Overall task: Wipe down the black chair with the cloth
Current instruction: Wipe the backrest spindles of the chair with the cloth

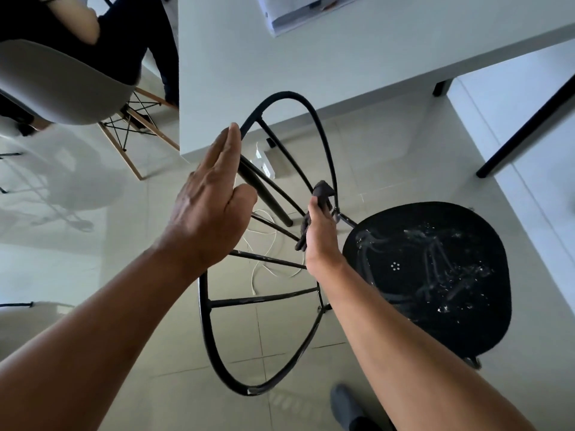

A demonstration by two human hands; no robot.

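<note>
Gripping one cloth [320,194], right hand [320,241] meets one black chair [429,275].

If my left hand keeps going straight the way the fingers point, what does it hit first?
Probably the black chair's curved back hoop: the left hand is flat, fingertips already at it. Beyond that is the white table. Depth is hard to judge.

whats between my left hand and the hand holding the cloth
In the head view, black chair bars cross the gap between the left hand and the right hand gripping the cloth; white cable lies on the floor below.
</note>
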